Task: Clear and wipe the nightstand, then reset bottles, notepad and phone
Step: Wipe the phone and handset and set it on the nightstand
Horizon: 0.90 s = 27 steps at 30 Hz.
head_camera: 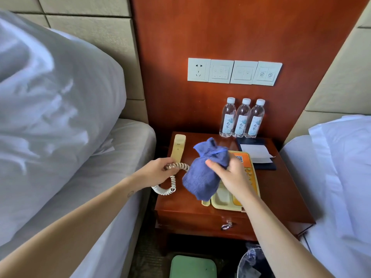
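On the nightstand [281, 197], centrally, the phone base [222, 199] is sitting, likely light plastic. Over the nightstand's middle the right hand [230, 173] is clutching a soft, bunched cloth [200, 177]. At the nightstand's left edge the left hand [158, 172] is grasping the rigid handset [177, 148] by its lower end, probably a sound hold.

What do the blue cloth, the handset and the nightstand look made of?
The cloth looks like soft knitted or terry fabric, matte, with a fine ribbed weave and bunched folds. The handset seems hard cream plastic, smooth with a slight sheen. The nightstand appears to be reddish wood or veneer, lacquered: its top reflects light.
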Motion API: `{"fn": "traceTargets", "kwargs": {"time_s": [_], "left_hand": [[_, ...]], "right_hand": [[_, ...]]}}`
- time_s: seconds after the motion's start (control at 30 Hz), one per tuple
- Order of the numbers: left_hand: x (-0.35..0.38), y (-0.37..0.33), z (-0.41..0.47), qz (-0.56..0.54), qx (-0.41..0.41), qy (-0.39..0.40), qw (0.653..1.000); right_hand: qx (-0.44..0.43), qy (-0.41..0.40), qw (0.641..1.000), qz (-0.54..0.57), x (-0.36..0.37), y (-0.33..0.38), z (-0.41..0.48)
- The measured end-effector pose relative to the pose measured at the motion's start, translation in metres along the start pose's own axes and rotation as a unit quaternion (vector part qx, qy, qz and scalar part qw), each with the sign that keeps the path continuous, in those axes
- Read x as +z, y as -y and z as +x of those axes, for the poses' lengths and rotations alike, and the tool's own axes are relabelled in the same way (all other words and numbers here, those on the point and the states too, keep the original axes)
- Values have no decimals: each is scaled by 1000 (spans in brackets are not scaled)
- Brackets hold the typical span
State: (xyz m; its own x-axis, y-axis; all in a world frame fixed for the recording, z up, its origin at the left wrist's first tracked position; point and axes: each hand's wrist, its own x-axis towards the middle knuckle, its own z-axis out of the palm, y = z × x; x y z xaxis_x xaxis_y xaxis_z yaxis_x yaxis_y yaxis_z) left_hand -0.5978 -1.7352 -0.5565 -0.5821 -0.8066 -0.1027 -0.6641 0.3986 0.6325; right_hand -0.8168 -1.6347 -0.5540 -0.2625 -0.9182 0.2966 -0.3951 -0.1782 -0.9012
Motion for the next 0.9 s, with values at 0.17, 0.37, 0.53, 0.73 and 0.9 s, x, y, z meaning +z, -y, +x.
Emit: {"fn": "traceTargets", "kwargs": {"time_s": [0.17, 0.37, 0.53, 0.73, 0.9], "left_hand": [[4, -26, 1, -142, 57, 31, 988], [6, -14, -3, -33, 74, 74, 994], [9, 5, 3, 36, 56, 47, 997], [6, 17, 15, -22, -48, -69, 996], [30, -4, 31, 16, -45, -51, 998]], "right_hand": [[-28, 176, 969, -170, 30, 4, -1], [10, 133, 947, -292, 33, -16, -13], [77, 79, 976, -187, 21, -21, -12], [208, -176, 950, 155, -35, -30, -11], [287, -219, 910, 203, -70, -39, -9]]}}
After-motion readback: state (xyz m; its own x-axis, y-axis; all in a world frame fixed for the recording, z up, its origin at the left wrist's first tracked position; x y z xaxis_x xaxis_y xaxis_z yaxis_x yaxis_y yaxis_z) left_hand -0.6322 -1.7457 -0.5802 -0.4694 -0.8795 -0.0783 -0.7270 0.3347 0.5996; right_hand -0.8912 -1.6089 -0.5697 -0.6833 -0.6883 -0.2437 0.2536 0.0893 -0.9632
